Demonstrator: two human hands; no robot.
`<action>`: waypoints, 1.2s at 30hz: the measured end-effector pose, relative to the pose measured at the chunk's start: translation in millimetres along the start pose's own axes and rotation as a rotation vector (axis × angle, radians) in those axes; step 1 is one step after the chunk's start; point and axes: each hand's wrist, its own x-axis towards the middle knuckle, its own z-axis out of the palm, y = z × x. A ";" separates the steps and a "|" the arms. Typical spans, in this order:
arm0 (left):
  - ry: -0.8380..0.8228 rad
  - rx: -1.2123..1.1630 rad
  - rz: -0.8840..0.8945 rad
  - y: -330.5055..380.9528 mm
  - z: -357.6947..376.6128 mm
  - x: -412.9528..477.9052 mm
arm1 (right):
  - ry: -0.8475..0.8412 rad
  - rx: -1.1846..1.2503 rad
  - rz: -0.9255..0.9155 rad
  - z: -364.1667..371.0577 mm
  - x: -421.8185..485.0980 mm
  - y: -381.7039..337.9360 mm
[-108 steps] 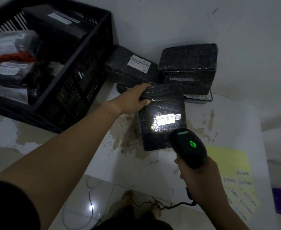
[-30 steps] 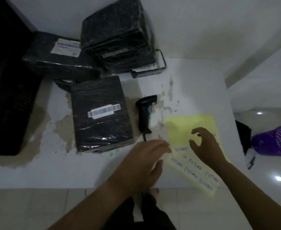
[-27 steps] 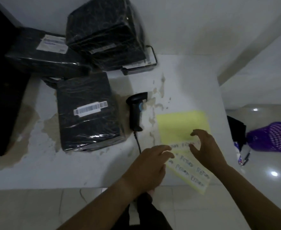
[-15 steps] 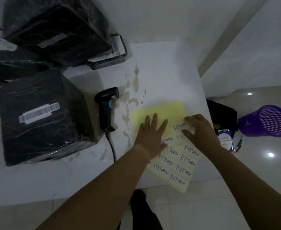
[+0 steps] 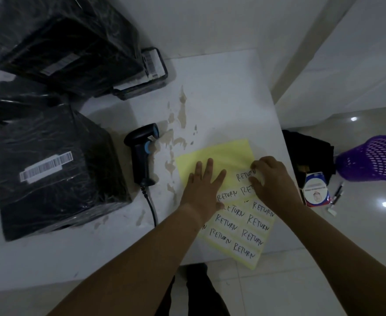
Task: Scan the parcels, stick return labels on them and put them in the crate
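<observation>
Head view: a yellow label sheet [image 5: 223,153] lies at the near right corner of the table [image 5: 221,87], overhanging its edge. The left hand [image 5: 204,185] presses it flat, fingers straight. The right hand [image 5: 271,179] pinches the topmost RETURN label [image 5: 244,176] with curled fingers. A scanner [image 5: 143,156] lies just left of the sheet, with a wrapped parcel [image 5: 55,174] beyond it toward the left edge.

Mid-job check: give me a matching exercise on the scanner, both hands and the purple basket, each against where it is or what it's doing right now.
Column one
1. barcode scanner
2. left hand
3. right hand
4. purple basket

Column two
A. pinching a RETURN label
B. lying on the table between the barcoded parcel and the yellow label sheet
C. pressed flat on the yellow label sheet
D. on the floor, right of the table

Pairs: 1-B, 2-C, 3-A, 4-D
</observation>
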 end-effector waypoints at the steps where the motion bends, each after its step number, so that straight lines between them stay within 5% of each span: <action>1: -0.002 0.000 0.000 0.2 -0.5 0.2 | -0.004 -0.018 -0.011 0.3 1.1 -0.1; 12: 0.008 0.254 0.027 27.4 -30.5 14.4 | 0.044 0.052 -0.039 0.2 0.4 8.6; 16: -0.131 0.214 0.021 28.4 -37.8 29.1 | 0.115 0.074 -0.048 6.6 -10.1 7.7; 36: -0.218 0.259 -0.056 42.8 -60.7 34.2 | 0.229 0.027 -0.064 32.1 -24.7 6.5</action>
